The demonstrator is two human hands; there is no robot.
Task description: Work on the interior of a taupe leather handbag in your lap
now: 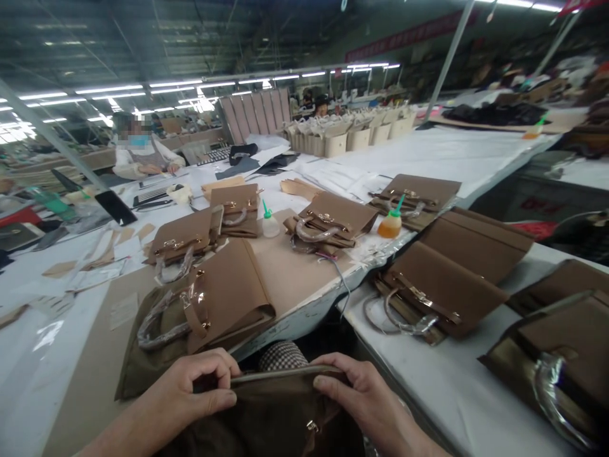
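Note:
Low in the head view, a dark brown handbag (273, 412) lies close to my body, its pale-edged rim running between my hands. My left hand (204, 384) pinches that rim at its left end, thumb in front and fingers curled over. At the right end my right hand (356, 387) grips the same rim between thumb and fingers. A small shiny metal fitting shows on the bag's front below. Just beyond my left hand, a brown handbag (231, 292) with a plastic-wrapped handle (159, 324) rests on an olive piece. The lower part of the held bag is dark.
More brown handbags stand on the table ahead and on the white table (404, 374) to the right. Two bottles, one clear (271, 225) and one amber (390, 225), have green nozzles. Beige bags (349, 133) line the back. A co-worker (145, 152) sits at far left.

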